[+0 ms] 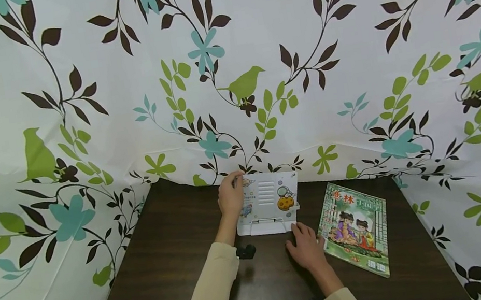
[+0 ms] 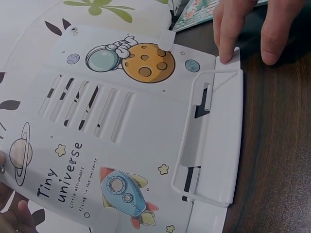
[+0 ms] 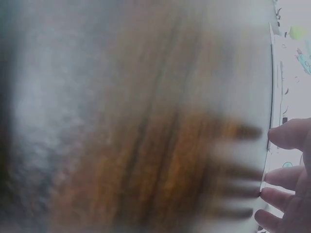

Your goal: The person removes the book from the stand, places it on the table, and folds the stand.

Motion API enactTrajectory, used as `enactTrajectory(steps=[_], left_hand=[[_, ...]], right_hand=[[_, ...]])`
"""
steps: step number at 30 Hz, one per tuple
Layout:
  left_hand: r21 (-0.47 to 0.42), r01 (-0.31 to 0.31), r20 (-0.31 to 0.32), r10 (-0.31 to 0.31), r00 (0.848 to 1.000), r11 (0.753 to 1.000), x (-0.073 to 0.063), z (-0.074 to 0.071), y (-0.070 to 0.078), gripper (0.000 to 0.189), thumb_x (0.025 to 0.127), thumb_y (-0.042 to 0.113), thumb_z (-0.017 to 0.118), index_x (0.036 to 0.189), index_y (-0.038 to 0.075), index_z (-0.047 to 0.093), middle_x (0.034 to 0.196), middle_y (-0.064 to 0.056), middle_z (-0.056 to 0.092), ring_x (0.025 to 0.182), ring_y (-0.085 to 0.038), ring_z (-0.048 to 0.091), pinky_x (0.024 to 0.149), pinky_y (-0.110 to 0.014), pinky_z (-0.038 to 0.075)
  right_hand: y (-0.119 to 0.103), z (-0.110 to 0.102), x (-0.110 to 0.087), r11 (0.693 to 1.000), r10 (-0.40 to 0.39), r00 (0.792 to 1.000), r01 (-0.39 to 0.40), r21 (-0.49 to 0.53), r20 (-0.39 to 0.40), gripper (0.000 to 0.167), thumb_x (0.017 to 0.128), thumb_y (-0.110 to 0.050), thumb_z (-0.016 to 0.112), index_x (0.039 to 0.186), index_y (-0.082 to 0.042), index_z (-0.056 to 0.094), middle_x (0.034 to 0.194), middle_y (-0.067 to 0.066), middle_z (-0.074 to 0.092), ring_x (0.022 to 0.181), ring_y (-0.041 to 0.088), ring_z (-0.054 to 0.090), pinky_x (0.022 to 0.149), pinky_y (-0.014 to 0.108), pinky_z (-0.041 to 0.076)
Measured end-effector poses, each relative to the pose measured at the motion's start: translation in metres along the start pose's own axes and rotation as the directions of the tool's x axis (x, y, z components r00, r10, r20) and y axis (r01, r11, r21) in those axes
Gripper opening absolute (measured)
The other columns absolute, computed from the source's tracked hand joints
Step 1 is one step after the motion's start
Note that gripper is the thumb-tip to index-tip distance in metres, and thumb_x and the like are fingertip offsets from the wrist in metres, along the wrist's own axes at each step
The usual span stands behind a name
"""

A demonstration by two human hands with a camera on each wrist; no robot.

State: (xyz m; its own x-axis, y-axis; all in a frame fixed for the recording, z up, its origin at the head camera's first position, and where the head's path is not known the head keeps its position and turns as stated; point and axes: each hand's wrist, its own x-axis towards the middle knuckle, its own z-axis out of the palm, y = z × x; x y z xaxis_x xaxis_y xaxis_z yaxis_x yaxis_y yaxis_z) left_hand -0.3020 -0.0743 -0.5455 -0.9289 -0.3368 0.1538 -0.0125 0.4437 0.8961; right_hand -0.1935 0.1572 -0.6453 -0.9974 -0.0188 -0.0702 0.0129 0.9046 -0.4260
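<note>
A white book stand with space drawings and the words "Tiny universe" leans upright on the dark table. My left hand grips its upper left edge, thumb and fingertips partly showing at the lower left of the left wrist view. A wire page holder spans the ledge at the stand's foot. My right hand lies by the lower right corner, one fingertip on the ledge's end and the other fingers loosely spread. In the right wrist view the right-hand fingers reach to the stand's edge.
A colourful magazine lies on the table just right of my right hand. Behind the dark wooden table, a white cloth printed with leaves, birds and flowers hangs at the back and sides.
</note>
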Motion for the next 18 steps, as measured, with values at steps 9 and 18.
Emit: enactTrajectory(steps=[9, 18], left_hand=[[-0.008, -0.028, -0.018, 0.028, 0.999, 1.0, -0.008, -0.006, 0.001, 0.027, 0.11, 0.035, 0.064, 0.129, 0.022, 0.078, 0.134, 0.001, 0.074, 0.118, -0.03, 0.073, 0.089, -0.064, 0.056], [-0.016, -0.003, -0.018, 0.002, 1.0, 1.0, -0.013, -0.011, 0.0, 0.025, 0.11, 0.036, 0.064, 0.126, 0.025, 0.079, 0.138, 0.0, 0.073, 0.121, -0.032, 0.071, 0.092, -0.068, 0.054]], right_hand=[[-0.002, -0.002, 0.007, 0.998, -0.025, 1.0, 0.025, -0.059, -0.008, 0.062, 0.105, -0.037, 0.066, 0.156, -0.004, 0.054, 0.163, 0.021, 0.046, 0.15, 0.047, 0.04, 0.113, 0.083, 0.027], [-0.001, -0.009, 0.013, 0.999, -0.016, 0.999, 0.018, -0.049, 0.041, 0.06, 0.107, -0.037, 0.064, 0.157, -0.006, 0.053, 0.165, 0.021, 0.044, 0.152, 0.048, 0.037, 0.115, 0.084, 0.025]])
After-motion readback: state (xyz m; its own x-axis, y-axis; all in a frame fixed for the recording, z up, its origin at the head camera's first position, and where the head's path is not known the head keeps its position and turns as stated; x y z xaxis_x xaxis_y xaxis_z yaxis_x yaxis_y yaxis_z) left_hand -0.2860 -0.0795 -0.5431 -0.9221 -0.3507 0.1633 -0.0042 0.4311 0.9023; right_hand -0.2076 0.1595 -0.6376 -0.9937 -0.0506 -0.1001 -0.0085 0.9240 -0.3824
